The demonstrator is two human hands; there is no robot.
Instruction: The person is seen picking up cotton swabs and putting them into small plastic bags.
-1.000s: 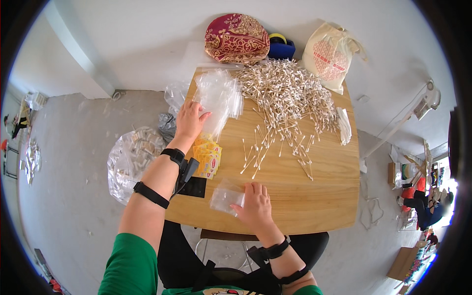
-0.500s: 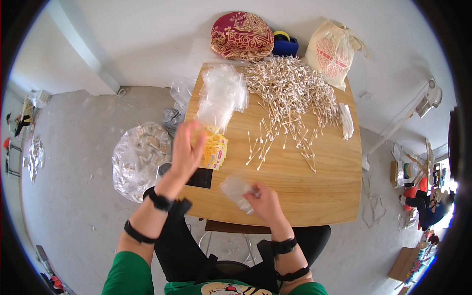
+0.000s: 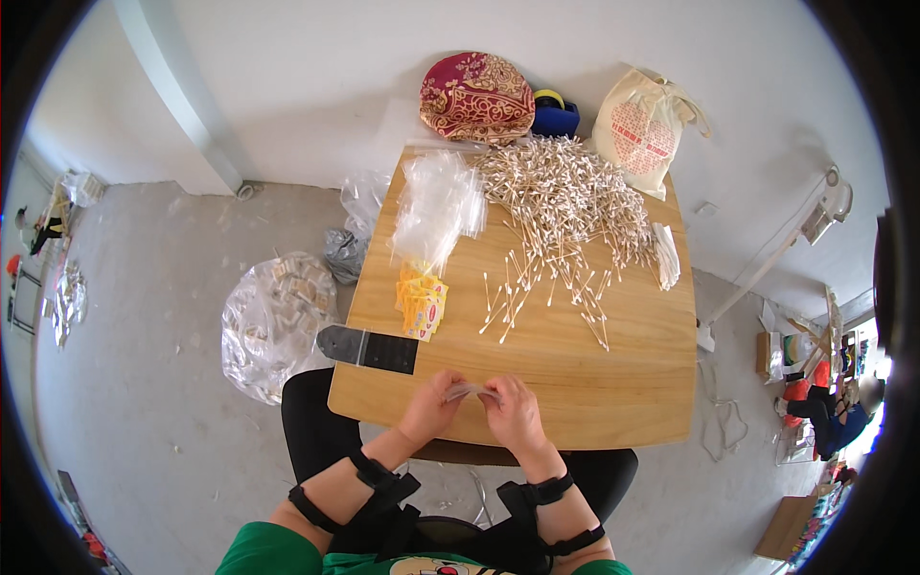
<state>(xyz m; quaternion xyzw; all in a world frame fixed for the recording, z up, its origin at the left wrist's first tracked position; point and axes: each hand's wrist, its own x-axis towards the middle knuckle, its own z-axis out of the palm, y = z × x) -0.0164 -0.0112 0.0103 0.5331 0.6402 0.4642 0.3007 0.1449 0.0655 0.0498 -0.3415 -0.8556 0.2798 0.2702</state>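
Left hand [image 3: 428, 407]: moved from by the yellow packets [image 3: 422, 305] to the clear bag [image 3: 471, 390]; its fingers now pinch the left end.
Right hand [image 3: 515, 412]: still on the bag, gripping its right end.
Bag: held between the 2 hands, near the front edge of the table [image 3: 613, 393].
Change: the bag appears to have gone from 1-hand to 2-hand handling.
Swabs [image 3: 565, 196]: heaped toward the far side, untouched.
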